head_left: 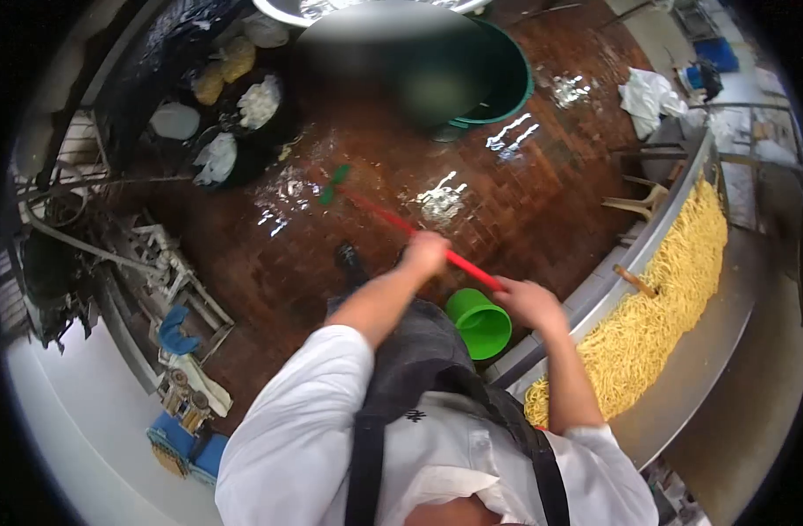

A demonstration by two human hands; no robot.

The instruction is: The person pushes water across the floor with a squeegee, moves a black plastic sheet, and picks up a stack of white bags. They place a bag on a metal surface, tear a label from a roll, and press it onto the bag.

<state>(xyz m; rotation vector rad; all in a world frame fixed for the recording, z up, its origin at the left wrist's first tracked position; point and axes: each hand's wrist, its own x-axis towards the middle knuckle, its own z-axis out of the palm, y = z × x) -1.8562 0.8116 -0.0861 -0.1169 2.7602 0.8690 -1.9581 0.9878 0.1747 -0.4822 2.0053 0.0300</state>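
While both hands clasp it, the red handle [380,213] slants over the wet brick floor [524,202].
The left hand [423,252] closes its grip round mid-handle and the right hand [529,302] round the near end; the green head [334,182] is at the far end. A green bucket [480,323] sits just beside the right hand, next to a steel worktop [717,351] heaped with yellow noodles [664,298].

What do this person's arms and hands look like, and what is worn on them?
The left hand and right hand are bare, without gloves. The forearms are uncovered too. Short white sleeves cover the upper arms, beside dark apron straps.
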